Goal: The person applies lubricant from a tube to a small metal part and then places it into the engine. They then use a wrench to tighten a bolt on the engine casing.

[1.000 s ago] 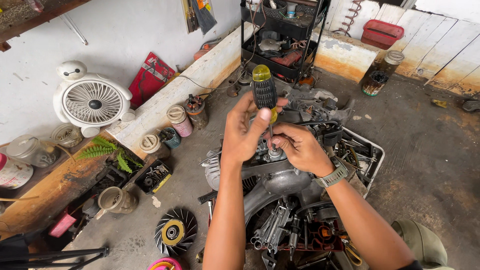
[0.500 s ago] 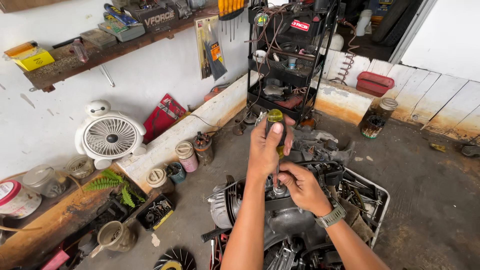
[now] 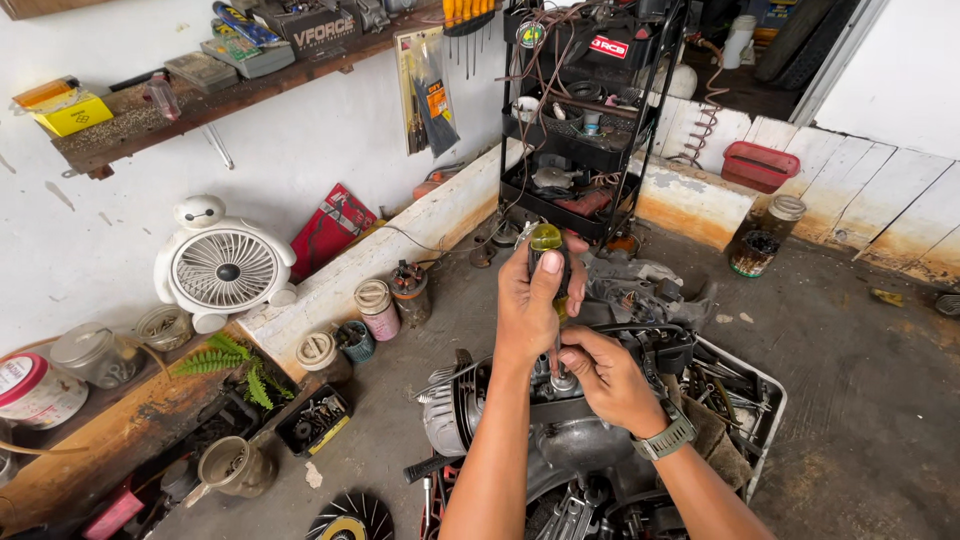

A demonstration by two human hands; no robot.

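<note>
Left hand [image 3: 535, 300] wraps the screwdriver [image 3: 547, 262] handle, upright over the engine [image 3: 560, 440]; right hand [image 3: 605, 378] pinches the shaft low. Driving a screw, I'd say; next needs steady downward pressure.

We see a white fan [image 3: 226, 269] standing against the wall, a green fern sprig [image 3: 232, 362] just below it, and a row of tins [image 3: 378, 309] along the ledge. A black wire rack [image 3: 588, 120] stands behind, a red tray [image 3: 759, 165] and a jar [image 3: 785, 217] beside it.
</note>
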